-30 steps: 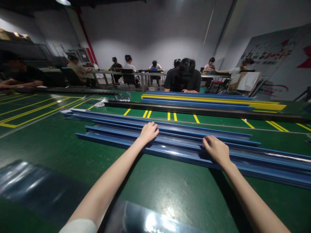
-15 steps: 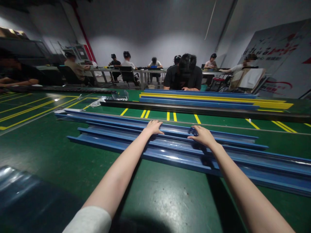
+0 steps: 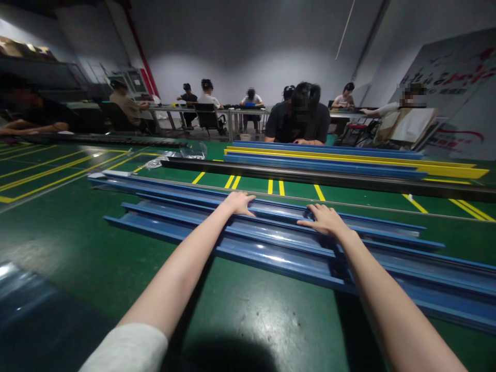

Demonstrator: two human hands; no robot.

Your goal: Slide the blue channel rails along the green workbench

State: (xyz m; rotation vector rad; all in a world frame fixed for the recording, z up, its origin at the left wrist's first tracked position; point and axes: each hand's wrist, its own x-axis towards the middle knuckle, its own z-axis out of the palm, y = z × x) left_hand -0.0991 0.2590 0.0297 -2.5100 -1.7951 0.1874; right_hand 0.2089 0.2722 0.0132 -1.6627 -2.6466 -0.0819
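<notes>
Several long blue channel rails lie side by side on a green surface, running left to right. My left hand (image 3: 239,202) is across the farthest blue rail (image 3: 281,208), with fingers over its far edge and thumb on the near side. Farther right along that same rail is my right hand (image 3: 326,219), its fingers over the far side and its thumb stretched left along the near edge. Both hands appear to grip the rail, though the undersides of the fingers are hidden. Closer to me lies the front blue rail (image 3: 267,258), under both forearms.
Beyond the rails lies a long black rail (image 3: 279,173). Behind it are more blue rails and a yellow rail (image 3: 349,157). Clear plastic packaging (image 3: 194,151) sits back left. A dark sheet (image 3: 34,315) is at lower left. A person (image 3: 298,116) bends over the far side.
The view has shifted slightly. My hands are a little farther apart, and my right fingers reach more over the far rail. The rails keep about the same arrangement.
</notes>
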